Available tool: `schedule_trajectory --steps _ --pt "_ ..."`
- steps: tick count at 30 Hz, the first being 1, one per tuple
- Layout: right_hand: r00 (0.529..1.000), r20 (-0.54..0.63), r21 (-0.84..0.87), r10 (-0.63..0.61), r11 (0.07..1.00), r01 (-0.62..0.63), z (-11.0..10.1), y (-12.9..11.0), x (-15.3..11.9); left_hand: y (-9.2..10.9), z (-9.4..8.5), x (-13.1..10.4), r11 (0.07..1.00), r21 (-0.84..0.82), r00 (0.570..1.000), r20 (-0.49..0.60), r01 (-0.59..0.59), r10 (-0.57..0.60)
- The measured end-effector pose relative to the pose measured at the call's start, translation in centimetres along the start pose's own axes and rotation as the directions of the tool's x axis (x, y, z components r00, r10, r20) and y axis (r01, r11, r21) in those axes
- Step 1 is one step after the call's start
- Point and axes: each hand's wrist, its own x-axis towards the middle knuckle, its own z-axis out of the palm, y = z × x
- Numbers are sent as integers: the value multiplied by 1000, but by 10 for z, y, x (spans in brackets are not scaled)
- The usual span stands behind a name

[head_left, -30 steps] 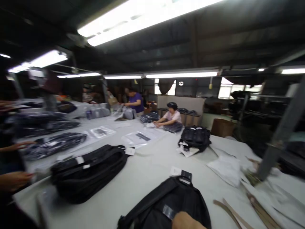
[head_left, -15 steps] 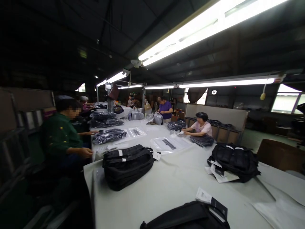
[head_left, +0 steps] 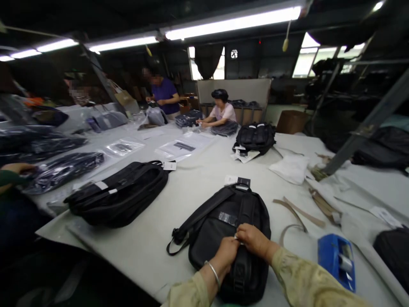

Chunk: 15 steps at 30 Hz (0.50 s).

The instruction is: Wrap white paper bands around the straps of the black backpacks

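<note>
A black backpack [head_left: 213, 238] lies on the white-covered table below me, with its shoulder straps facing up. A clear strip of tape [head_left: 227, 218] crosses its back panel, and white and black tags [head_left: 243, 182] stick out at the top handle. Over one strap, my left hand [head_left: 227, 254] and my right hand [head_left: 254, 239] meet, both closed with fingertips together. A small pale bit shows at the fingertips; what it is I cannot make out. The strap's middle is hidden under my hands.
Another black backpack [head_left: 121, 194] lies to the left, and a third [head_left: 254, 138] farther back. At right are a blue tape dispenser [head_left: 336, 261], tan strips [head_left: 294, 213] and a slanted metal post [head_left: 370, 121]. Co-workers handle plastic-wrapped bags [head_left: 65, 168] around the table.
The view has swung right and down. My hands, out of view before, are now on the near backpack, which shows almost whole.
</note>
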Motion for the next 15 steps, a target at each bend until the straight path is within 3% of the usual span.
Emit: schedule_trajectory --steps 4,8,11,15 --pt "985 -134 182 110 980 -85 0 -5 -6 8 -5 4 1000 24 997 74 18 -20" --pt "942 -161 315 296 920 -235 2 -11 -6 17 -12 6 998 17 988 147 55 -57" --pt "924 -163 404 346 878 -258 4 -10 -6 21 -16 5 995 -45 971 226 83 -71" --pt "903 -195 477 382 841 -253 6 -7 -6 25 -16 5 967 -180 961 242 180 -133"
